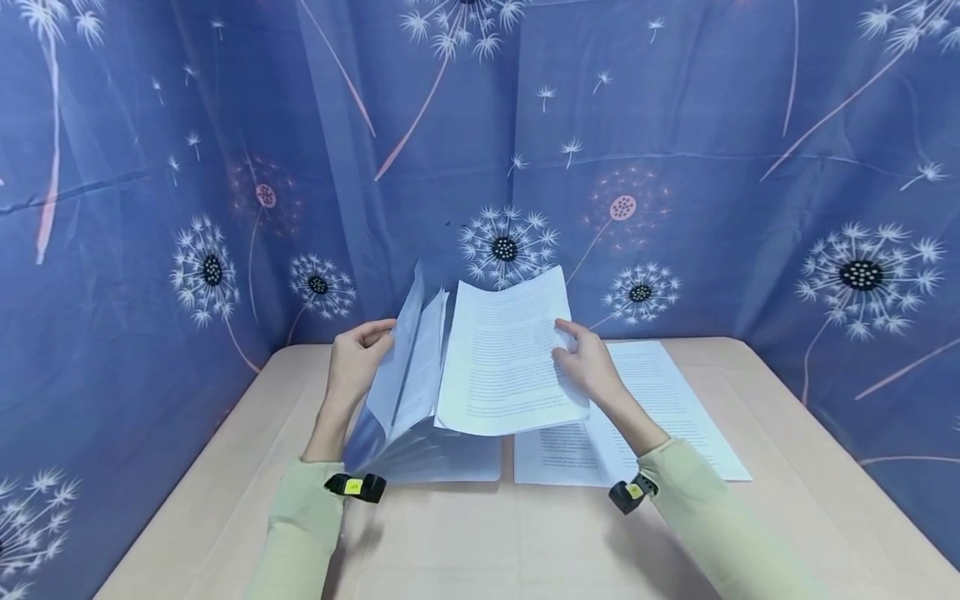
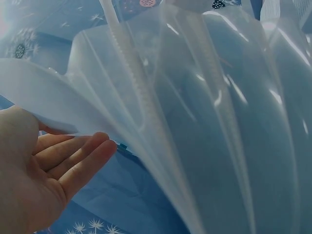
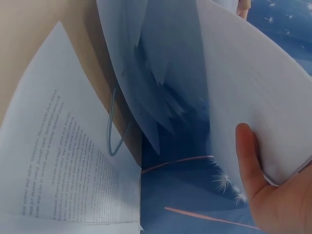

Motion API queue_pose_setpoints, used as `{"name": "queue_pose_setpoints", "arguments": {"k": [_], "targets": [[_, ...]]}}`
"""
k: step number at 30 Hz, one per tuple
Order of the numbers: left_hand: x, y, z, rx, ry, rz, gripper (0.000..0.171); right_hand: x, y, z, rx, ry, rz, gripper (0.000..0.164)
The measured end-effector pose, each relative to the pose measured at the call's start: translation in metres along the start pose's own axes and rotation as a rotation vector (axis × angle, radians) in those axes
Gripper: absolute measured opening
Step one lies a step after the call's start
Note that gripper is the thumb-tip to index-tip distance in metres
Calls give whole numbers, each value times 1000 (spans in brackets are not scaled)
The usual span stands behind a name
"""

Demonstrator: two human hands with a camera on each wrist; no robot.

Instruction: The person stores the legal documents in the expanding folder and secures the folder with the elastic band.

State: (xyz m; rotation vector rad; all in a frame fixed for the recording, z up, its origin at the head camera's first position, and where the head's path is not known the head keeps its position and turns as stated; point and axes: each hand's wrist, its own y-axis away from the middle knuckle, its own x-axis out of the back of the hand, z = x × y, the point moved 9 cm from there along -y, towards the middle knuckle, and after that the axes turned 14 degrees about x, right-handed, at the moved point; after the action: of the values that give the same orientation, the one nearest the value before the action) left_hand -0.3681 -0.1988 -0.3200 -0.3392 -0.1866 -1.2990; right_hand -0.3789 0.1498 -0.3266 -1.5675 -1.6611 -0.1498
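Note:
My left hand (image 1: 356, 362) pinches the raised edge of a translucent plastic folder (image 2: 204, 112), whose leaves fan apart over the left of the table. Several printed pages (image 1: 426, 358) stand inside among the leaves. In the left wrist view, thumb and part of the index finger are hidden behind the folder's edge; the other fingers extend below it. To the right, my right hand (image 1: 588, 362) grips a small stack of printed sheets (image 1: 506, 358) by its right edge, tilted up with the text towards me. Its left edge is close beside the folder's leaves.
Other printed sheets (image 1: 675, 408) lie on the beige table (image 1: 465, 533) at the right, partly under my right forearm. A thin bluish loop (image 3: 112, 136) shows beside them in the right wrist view. A blue dandelion-patterned curtain (image 1: 405, 200) encloses the table's back and sides.

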Motion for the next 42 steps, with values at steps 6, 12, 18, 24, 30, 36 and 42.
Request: {"name": "queue_pose_setpoints", "arguments": {"k": [6, 12, 18, 24, 30, 36, 42], "targets": [[0, 0, 1, -6, -2, -2, 34, 5, 3, 4, -12, -8, 5, 59], [0, 1, 1, -1, -9, -1, 34, 5, 6, 8, -29, -39, 3, 59], [0, 1, 0, -3, -14, 2, 34, -2, 3, -1, 16, -71, 13, 58], [-1, 0, 0, -8, -25, 5, 33, -14, -3, -17, 60, -110, -1, 57], [-5, -2, 1, -2, -11, 5, 32, -33, -11, -26, 66, -143, -21, 57], [-5, -2, 1, 2, -7, 6, 32, -51, -16, -32, 63, -148, -42, 57], [-6, 0, 2, -8, -21, 8, 32, -68, -20, -35, 46, -166, -53, 63]]}}
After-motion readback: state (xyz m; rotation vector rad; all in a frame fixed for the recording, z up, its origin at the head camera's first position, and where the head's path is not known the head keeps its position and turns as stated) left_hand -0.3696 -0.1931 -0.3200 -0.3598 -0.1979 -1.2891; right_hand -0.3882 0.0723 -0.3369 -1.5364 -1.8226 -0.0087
